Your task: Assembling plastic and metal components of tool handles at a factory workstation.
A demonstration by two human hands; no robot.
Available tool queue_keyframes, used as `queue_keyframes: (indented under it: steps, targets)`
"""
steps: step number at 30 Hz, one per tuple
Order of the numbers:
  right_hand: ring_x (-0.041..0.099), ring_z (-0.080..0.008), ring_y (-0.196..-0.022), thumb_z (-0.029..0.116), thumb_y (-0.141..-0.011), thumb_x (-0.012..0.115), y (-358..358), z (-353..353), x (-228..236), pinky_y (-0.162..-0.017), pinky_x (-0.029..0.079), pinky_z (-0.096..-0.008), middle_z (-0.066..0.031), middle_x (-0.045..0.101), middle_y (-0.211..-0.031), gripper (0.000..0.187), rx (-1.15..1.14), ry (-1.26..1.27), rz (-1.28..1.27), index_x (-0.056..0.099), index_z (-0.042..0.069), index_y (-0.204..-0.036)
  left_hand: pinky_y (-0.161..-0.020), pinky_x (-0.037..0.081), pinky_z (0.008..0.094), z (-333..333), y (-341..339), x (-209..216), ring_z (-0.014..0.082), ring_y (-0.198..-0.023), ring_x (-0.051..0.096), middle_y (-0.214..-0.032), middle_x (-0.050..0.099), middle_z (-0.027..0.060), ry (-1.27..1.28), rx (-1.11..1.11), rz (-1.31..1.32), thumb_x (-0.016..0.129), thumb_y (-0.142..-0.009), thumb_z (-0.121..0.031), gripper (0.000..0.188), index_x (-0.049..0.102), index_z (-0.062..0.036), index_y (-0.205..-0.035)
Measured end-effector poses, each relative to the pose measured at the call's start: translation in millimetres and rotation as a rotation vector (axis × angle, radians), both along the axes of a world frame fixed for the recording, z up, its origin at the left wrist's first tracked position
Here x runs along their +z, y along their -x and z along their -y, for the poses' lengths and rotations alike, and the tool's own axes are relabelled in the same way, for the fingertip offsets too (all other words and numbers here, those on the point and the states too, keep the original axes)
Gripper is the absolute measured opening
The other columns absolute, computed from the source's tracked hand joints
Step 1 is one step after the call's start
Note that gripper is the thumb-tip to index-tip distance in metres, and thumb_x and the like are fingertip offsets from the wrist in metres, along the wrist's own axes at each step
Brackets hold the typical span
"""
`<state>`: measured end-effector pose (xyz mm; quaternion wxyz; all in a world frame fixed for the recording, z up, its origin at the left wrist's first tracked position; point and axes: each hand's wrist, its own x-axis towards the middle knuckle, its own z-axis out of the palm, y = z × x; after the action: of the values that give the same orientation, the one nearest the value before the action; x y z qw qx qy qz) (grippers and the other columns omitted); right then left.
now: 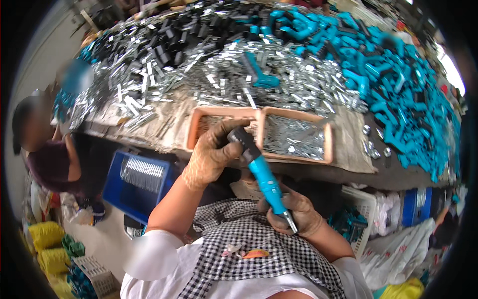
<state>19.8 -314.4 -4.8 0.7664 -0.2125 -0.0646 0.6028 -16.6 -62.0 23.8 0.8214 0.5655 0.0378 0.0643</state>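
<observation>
A teal-and-black screwdriver [266,180] slants across in front of my apron, its black end up and its metal shaft pointing down toward me. My left hand [209,157], in a soiled glove, closes its thumb and fingers on the black end. Lower down, my right hand [298,214], also darkly soiled, is closed around the teal body near the metal shaft; some of its fingers are hidden behind the tool. Just beyond my left hand, on the table edge, stand an orange tray [195,132] of small metal parts and a second orange tray [326,144] holding thin metal pieces.
Loose metal pieces [224,70] cover the table, with black parts [174,40] behind and a heap of teal handles [388,74] at right. A blue crate [113,174] with metal shafts sits low left, near another person [55,154]. A white basket [366,209] stands right.
</observation>
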Motion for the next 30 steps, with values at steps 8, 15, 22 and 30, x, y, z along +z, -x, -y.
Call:
queue_keyframes:
  steps: [8,15,22,30]
  targets:
    - [0.059,-0.0168,-0.068,0.03,-0.095,0.067,11.6,-0.7,-25.0,-0.051,0.05,-0.0286,-0.0163,0.061,-0.119,0.064,-0.096,-0.067,-0.012,0.038,0.016,-0.15,-0.1,0.049,0.0399,55.3,-1.5,-10.7,0.0247,-0.11,0.063,-0.121,0.063,0.0124,0.126,-0.12,0.032,0.07,-0.09,-0.047,0.076,0.047,0.0025,-0.142]
    - [0.062,-0.0214,-0.066,0.035,-0.084,0.08,12.3,-16.7,-30.9,-0.055,0.051,-0.0319,-0.0119,0.064,-0.099,0.057,-0.093,-0.012,-0.016,0.053,0.011,-0.128,-0.086,0.057,0.042,68.3,-5.7,-4.0,0.0292,-0.102,0.066,-0.121,0.059,0.0123,0.343,-0.154,0.007,0.073,-0.085,-0.054,0.084,0.038,-0.0054,-0.145]
    - [0.067,-0.0251,-0.097,0.038,-0.087,0.077,20.7,-33.7,-28.3,-0.084,0.057,-0.038,-0.0132,0.067,-0.104,0.053,0.085,0.144,-0.038,0.058,0.003,-0.122,-0.059,0.049,0.0298,60.3,4.8,-12.6,0.0155,-0.061,0.057,-0.075,0.059,0.007,0.339,-0.211,-0.081,0.071,-0.089,-0.054,0.06,0.057,-0.0017,-0.116]
    - [0.068,-0.0135,-0.083,0.023,-0.088,0.074,-127.3,-58.9,55.7,-0.07,0.056,-0.0287,-0.0057,0.07,-0.091,0.039,-0.02,0.557,1.222,0.065,0.004,-0.121,-0.065,0.052,0.0324,41.0,28.2,-37.7,0.0176,-0.067,0.059,-0.079,0.059,0.0082,0.471,-0.354,-0.131,0.068,-0.093,-0.045,0.059,0.048,-0.0029,-0.129]
